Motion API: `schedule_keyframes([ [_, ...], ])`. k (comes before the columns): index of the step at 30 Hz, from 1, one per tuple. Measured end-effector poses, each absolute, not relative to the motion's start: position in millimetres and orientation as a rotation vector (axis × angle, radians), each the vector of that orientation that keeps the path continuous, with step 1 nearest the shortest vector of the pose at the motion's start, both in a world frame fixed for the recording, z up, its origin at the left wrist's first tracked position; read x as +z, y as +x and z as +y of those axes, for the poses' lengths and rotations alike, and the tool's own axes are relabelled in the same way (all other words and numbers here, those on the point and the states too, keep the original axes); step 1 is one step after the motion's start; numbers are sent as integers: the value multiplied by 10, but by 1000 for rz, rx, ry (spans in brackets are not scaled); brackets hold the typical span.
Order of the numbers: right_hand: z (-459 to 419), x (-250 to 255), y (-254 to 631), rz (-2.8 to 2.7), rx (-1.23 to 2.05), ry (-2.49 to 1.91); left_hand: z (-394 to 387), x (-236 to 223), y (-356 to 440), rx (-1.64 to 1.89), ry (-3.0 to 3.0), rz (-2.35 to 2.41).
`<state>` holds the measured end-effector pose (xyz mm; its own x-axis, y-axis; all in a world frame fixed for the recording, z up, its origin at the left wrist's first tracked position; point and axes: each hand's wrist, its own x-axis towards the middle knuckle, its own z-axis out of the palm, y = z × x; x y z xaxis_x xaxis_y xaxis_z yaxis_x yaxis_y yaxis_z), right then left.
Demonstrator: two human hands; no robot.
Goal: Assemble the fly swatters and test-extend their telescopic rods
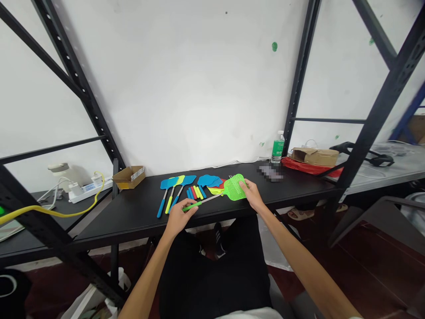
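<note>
A green fly swatter (232, 188) lies across the front of the black table (133, 212). My left hand (181, 216) is closed on its green handle (191, 206). My right hand (253, 194) pinches the right edge of its green mesh head. Behind it, three finished swatters (172, 188) with blue and yellow heads lie side by side. A row of loose coloured handles (195, 192) and a pile of blue, red and yellow heads (210, 181) sit just beyond the swatter I hold.
A small open cardboard box (129, 176) stands at the table's back left. A water bottle (277, 148), a cardboard box (314, 156) on red material and black shelf posts (300, 75) stand to the right. A power strip (89, 187) with a yellow cable lies left.
</note>
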<state>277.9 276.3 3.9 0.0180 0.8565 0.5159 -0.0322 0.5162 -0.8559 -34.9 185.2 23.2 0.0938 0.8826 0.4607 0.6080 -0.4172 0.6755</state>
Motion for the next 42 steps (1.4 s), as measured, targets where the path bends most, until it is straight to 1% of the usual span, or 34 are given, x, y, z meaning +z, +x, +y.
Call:
schedule_keyframes([
  [11, 2763, 39, 2771, -1365, 847, -793, 1843, 237, -348, 1248, 2074, 1471],
  [32, 2597, 172, 2751, -1494, 696, -841, 1826, 277, -360, 1176, 2066, 1494],
  [42, 2586, 176, 2759, -1683, 598, -934, 1856, 242, -392, 1200, 2057, 1431],
])
